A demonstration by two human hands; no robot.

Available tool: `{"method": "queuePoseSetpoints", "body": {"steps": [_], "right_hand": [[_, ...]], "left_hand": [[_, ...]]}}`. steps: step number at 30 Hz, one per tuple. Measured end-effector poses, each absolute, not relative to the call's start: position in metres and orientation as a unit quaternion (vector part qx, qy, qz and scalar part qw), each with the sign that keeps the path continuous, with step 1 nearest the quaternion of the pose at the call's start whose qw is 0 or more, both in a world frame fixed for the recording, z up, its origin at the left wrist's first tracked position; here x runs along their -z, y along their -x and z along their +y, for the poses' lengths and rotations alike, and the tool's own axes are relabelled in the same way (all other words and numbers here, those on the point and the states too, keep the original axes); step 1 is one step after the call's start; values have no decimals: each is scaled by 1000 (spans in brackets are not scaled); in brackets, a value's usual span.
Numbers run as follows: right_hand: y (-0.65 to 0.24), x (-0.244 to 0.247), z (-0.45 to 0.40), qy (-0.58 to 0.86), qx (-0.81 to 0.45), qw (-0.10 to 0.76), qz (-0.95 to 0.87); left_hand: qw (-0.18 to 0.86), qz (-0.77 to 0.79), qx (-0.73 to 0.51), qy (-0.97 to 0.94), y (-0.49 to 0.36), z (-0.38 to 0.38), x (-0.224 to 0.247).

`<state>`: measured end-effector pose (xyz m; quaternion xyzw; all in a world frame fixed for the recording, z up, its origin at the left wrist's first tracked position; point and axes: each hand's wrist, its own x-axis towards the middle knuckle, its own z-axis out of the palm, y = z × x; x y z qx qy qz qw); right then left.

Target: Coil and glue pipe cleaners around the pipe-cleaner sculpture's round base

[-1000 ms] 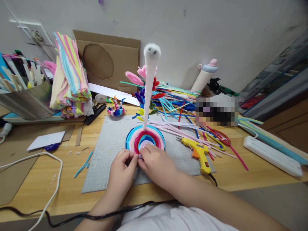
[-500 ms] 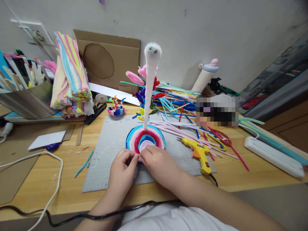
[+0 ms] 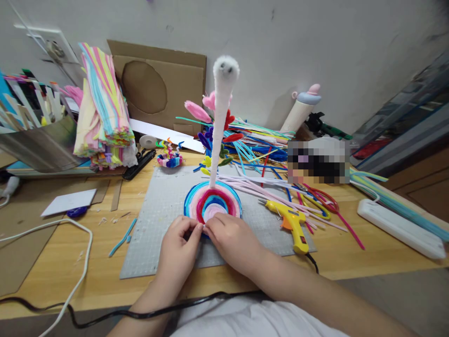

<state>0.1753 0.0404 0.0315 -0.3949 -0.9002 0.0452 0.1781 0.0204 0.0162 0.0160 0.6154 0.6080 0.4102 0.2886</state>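
A round base (image 3: 229, 194) coiled from blue, pink and red fuzzy pipe cleaners rests on the grey cutting mat (image 3: 147, 234). From its back part rises a tall white fuzzy post (image 3: 220, 117), leaning slightly right, with two dark dots near its thick top. My left hand (image 3: 179, 241) is closed in a pinch at the base's front edge. Touching its fingertips, my right hand (image 3: 231, 238) is closed too and covers the base's front right. Whatever sits between the fingertips is too small and hidden to make out.
A yellow glue gun (image 3: 293, 224) lies right of my hands, beside pale pink pipe cleaners (image 3: 252, 185). Behind the post are fuzzy coloured petals (image 3: 197, 111). A small multicoloured ring (image 3: 170, 160) sits back left. A black cable (image 3: 154, 310) crosses the front edge.
My hands keep their pinch at the base's front edge, with barely any finger movement. The view has shifted slightly, and the post's top appears a little higher and further right.
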Motion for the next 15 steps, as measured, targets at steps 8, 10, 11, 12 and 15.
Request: {"method": "queuePoseSetpoints", "body": {"steps": [8, 10, 11, 12, 15], "right_hand": [[-175, -33, 48, 433, -232, 251, -834], [-175, -33, 50, 437, -254, 261, -822], [-175, -33, 50, 440, -260, 264, -817], [-174, -33, 50, 444, -264, 266, -814], [-174, -31, 50, 454, -271, 264, -807]], "left_hand": [[155, 616, -409, -655, -24, 10, -18], [104, 616, -380, -683, -27, 7, -21], [84, 620, -366, -689, -29, 5, -22], [67, 627, -354, -691, -30, 4, -23], [30, 646, -324, -691, -35, 4, -25]]}}
